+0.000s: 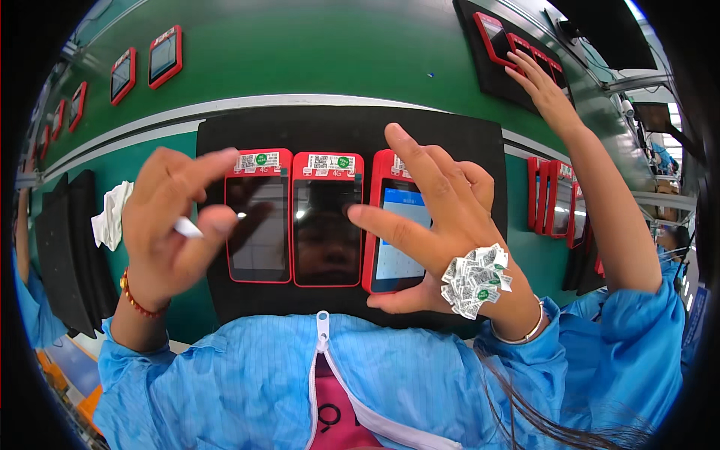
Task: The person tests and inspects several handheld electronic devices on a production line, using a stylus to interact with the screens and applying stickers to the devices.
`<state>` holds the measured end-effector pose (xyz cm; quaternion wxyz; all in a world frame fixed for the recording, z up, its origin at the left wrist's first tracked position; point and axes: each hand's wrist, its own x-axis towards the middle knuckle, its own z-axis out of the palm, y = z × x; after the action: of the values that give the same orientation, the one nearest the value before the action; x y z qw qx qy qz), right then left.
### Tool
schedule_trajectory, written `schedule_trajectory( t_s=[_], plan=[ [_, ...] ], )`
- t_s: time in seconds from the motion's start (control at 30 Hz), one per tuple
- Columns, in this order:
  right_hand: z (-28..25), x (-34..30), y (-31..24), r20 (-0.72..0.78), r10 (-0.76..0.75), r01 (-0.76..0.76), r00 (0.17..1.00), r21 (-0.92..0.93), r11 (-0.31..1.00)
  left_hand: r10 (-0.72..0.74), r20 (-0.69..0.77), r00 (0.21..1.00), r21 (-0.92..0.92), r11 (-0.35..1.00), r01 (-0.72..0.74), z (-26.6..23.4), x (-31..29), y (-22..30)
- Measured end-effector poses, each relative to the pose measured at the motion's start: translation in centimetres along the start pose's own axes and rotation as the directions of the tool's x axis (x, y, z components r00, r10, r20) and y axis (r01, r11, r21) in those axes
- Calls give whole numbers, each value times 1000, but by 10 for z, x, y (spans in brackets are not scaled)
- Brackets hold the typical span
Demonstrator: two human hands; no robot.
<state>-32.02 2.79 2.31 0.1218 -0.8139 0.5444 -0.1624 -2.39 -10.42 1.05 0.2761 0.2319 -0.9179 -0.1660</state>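
Three red handheld terminals lie side by side on a black mat: a left terminal (259,225) and a middle terminal (327,244) with dark screens, and a right terminal (394,266) with a lit blue-and-white screen. My left hand (169,217) pinches a white pen-like stick (187,228) by the left terminal, its index finger reaching over that terminal's top corner. Over the right terminal, my right hand (442,217) spreads its fingers, covering part of the screen; whether it touches is unclear. Several printed labels (476,281) are stuck to its wrist.
A co-worker's hand (544,94) reaches in from the right to red terminals on a black pad. More red terminals stand upright (559,199) at right; others lie (165,56) at far left. A crumpled white cloth (112,216) and black pads (71,251) are left.
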Motion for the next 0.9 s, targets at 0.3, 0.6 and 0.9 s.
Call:
schedule_trajectory(
  t_s=[0.3, 0.6, 0.9],
  plan=[
    [4, 1, 5, -62, -34, 36, 998, 18, 999, -359, -265, 895, -118, 933, 339, 43, -19, -73],
    [27, -9, 13, -107, -157, 156, 982, -16, 988, -454, -226, 862, -127, 891, 436, 64, -44, -119],
    [41, -5, 22, -268, -238, 249, 934, 9, 968, -530, -186, 827, -145, 847, 511, 55, -77, -175]
  ],
)
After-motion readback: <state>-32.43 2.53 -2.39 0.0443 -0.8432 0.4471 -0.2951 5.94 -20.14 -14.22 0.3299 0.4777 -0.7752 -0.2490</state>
